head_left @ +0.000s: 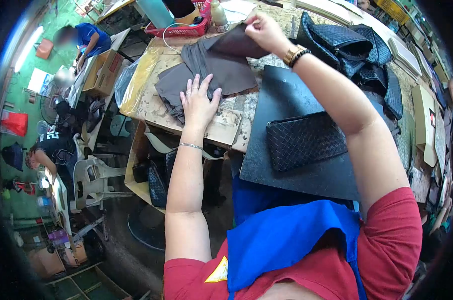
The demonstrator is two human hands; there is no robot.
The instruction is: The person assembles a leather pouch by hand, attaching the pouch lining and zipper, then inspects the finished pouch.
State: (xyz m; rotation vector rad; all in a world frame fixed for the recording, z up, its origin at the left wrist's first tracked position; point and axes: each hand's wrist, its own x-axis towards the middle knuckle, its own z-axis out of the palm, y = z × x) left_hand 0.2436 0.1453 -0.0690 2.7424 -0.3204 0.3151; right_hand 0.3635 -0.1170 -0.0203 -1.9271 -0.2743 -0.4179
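Observation:
My left hand (200, 100) lies with fingers spread on dark brown-grey sheet material (231, 75), thin leather or cloth, heaped in folds on the worktable. With my right hand (266, 32) I pinch the upper corner of this material, lifting it off the table. A black woven-pattern pouch (306, 140) with a zip along its top edge lies on a black board (266, 107) below my right forearm, which hides part of both. Several more black woven bags (349, 42) are piled right of my right hand.
A red basket (179, 30) with bottles stands at the table's back left. A carton (151, 175) with black woven pieces sits below the left edge. Two other people work at left, near a plastic chair (94, 177) and a cardboard box (101, 72).

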